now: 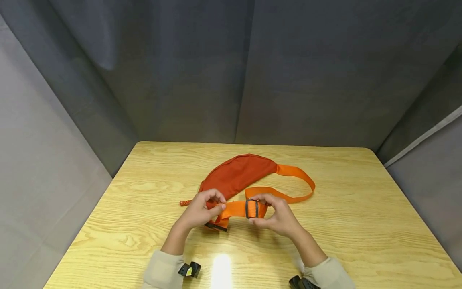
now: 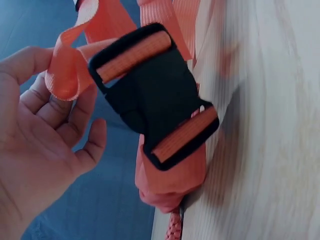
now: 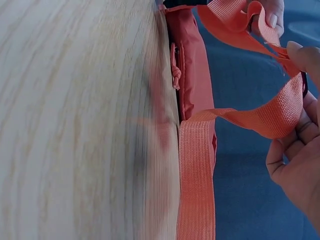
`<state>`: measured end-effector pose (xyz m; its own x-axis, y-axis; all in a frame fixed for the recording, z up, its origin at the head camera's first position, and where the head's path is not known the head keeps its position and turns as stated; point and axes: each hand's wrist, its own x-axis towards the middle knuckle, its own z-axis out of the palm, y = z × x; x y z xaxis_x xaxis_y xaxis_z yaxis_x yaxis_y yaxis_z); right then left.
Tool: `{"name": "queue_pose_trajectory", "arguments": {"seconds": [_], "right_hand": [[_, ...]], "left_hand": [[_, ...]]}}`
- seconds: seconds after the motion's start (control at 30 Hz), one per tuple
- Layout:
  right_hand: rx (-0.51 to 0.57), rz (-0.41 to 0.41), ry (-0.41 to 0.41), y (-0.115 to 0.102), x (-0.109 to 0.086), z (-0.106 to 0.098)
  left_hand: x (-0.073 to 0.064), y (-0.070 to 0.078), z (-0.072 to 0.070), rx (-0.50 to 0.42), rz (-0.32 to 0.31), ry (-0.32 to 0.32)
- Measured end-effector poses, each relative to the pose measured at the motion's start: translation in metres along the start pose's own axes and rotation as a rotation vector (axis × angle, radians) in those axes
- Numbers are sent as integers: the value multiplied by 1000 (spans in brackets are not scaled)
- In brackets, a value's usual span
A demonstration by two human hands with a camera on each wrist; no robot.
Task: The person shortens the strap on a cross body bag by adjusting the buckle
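Note:
A red-orange waist bag (image 1: 238,172) lies on the table, its orange strap (image 1: 306,182) looping out to the right and back toward the hands. My left hand (image 1: 202,208) pinches the strap between thumb and forefinger near the bag's left end. Below that hand hangs a black side-release buckle (image 2: 160,95), its two halves joined, with webbing through both ends. My right hand (image 1: 278,214) grips the dark strap slider (image 1: 252,208) at its edges, thumb below and fingers above. Between both hands a short length of strap is held up over the table.
The wooden table (image 1: 361,224) has dark grey curtains (image 1: 187,80) behind it and light grey panels at the sides. A braided zipper pull (image 1: 185,203) sticks out at the bag's left end. Black wrist camera mounts (image 1: 190,269) sit at the sleeves.

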<state>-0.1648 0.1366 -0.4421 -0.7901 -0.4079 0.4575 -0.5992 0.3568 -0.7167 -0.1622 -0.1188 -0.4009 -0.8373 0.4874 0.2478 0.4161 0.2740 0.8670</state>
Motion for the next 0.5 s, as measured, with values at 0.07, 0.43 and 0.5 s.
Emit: {"name": "queue_pose_trajectory", "arguments": {"seconds": [0.07, 0.43, 0.5], "right_hand": [[4, -12, 10, 0, 0, 0], [-11, -13, -13, 3, -2, 0], [-14, -17, -20, 3, -2, 0]], "left_hand": [[1, 0, 4, -10, -12, -4], [1, 1, 4, -16, -94, 6], [1, -4, 4, -17, -96, 10]]}}
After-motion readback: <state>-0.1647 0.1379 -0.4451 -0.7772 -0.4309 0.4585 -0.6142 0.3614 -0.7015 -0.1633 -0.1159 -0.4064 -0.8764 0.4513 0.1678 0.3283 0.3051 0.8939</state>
